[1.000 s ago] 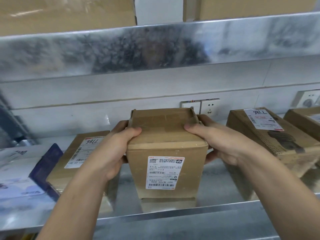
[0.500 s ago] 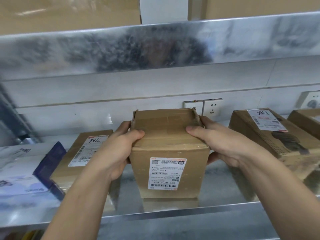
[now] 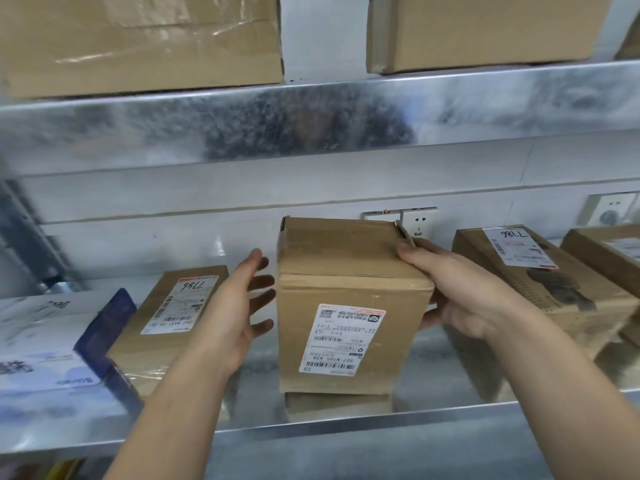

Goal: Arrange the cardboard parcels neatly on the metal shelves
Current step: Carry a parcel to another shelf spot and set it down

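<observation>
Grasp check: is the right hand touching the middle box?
Touching. The head view shows the right hand gripping the middle box, with the thumb lying on its top edge and the fingers against its right side.

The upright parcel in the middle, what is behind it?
A white socket plate shows just past the top right corner of the parcel. Anything lower behind it is covered by the parcel itself and cannot be seen.

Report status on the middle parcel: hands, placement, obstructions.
Left hand open beside middle parcel. Right hand grips its right side. Parcel upright on shelf, label forward. Left neighbour and right neighbour lie apart from it.
</observation>
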